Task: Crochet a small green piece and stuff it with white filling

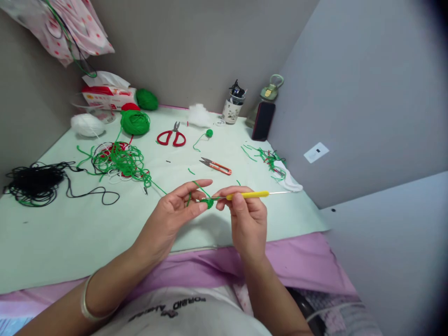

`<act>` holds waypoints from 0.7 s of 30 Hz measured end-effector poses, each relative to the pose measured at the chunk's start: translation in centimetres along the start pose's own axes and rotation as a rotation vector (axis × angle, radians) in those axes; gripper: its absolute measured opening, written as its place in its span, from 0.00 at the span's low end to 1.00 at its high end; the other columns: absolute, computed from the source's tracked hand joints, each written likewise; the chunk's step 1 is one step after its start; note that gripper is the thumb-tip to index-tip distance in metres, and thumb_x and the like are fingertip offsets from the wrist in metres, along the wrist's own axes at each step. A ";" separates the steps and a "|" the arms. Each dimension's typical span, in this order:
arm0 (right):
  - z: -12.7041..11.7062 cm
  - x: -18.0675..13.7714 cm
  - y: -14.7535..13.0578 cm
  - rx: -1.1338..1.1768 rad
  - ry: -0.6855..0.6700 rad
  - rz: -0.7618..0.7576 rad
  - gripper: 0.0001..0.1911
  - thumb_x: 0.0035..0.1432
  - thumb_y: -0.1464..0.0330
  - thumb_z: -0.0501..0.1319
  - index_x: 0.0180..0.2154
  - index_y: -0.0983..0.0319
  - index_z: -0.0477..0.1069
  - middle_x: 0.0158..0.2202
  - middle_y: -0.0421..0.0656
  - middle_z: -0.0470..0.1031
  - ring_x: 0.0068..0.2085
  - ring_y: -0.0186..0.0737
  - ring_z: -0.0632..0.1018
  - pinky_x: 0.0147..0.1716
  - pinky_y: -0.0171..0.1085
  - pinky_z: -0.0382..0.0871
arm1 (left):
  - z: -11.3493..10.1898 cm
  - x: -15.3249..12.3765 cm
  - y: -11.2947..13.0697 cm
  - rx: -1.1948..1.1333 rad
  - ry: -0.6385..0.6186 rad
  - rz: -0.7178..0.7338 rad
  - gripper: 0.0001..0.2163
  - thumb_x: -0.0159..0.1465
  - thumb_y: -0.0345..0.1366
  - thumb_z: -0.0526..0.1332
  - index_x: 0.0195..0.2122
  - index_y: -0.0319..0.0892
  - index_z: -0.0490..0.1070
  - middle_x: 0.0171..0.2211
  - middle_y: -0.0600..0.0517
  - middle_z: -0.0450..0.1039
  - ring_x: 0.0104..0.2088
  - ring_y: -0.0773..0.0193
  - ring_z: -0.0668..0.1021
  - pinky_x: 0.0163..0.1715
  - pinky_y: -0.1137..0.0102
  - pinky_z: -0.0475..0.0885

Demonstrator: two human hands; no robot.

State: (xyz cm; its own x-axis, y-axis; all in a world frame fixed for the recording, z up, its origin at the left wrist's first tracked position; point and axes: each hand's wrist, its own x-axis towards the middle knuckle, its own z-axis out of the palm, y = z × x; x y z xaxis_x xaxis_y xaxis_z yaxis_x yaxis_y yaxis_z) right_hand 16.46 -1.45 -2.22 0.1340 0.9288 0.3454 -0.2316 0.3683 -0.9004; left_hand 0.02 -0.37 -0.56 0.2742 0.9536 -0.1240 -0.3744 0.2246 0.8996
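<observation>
shirt (206,322) at six o'clock; right hand (248,219) pinches yellow hook (257,194), lying three-to-nine, tip at green piece (210,204) pinched by left hand (170,217).

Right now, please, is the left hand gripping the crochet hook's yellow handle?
No, the right hand grips the yellow handle; the left hand pinches green crochet work.

Near the surface's (87,242) front edge, the left hand (170,210) pinches a small green crocheted piece (209,204); the right hand (248,219) grips a yellow-handled hook (257,194). Black yarn (37,183) lies by the left edge, red-handled scissors (175,130) toward the back; a phone (263,121) stands near the back right corner.
</observation>
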 end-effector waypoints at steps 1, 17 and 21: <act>-0.1 0.0 0.0 0.015 -0.005 0.009 0.11 0.72 0.63 0.61 0.40 0.56 0.82 0.38 0.41 0.82 0.34 0.35 0.80 0.37 0.37 0.75 | -0.1 0.0 0.1 0.005 0.002 0.002 0.15 0.61 0.36 0.75 0.49 0.54 0.85 0.37 0.55 0.73 0.41 0.67 0.73 0.45 0.74 0.68; 0.2 -0.9 -1.0 -0.346 -0.043 -0.316 0.13 0.74 0.72 0.56 0.47 0.55 0.80 0.40 0.40 0.82 0.36 0.34 0.81 0.37 0.36 0.77 | -0.5 -0.1 0.6 0.450 0.064 0.203 0.15 0.64 0.34 0.69 0.52 0.56 0.81 0.35 0.58 0.71 0.30 0.70 0.67 0.35 0.73 0.65; 0.1 -0.7 -0.9 -0.418 -0.083 -0.356 0.13 0.73 0.73 0.57 0.48 0.56 0.78 0.40 0.40 0.82 0.37 0.35 0.81 0.38 0.37 0.78 | -0.3 0.0 0.9 0.505 0.087 0.239 0.16 0.63 0.32 0.69 0.51 0.53 0.82 0.34 0.58 0.71 0.29 0.70 0.67 0.36 0.73 0.66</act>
State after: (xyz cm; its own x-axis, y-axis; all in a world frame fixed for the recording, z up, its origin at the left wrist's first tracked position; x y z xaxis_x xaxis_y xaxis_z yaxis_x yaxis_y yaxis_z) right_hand 16.47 -2.45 -1.65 0.0536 0.7566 0.6517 0.2186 0.6279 -0.7469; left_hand -0.55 -0.12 0.10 0.1514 0.9841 0.0929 0.0589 -0.1028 0.9930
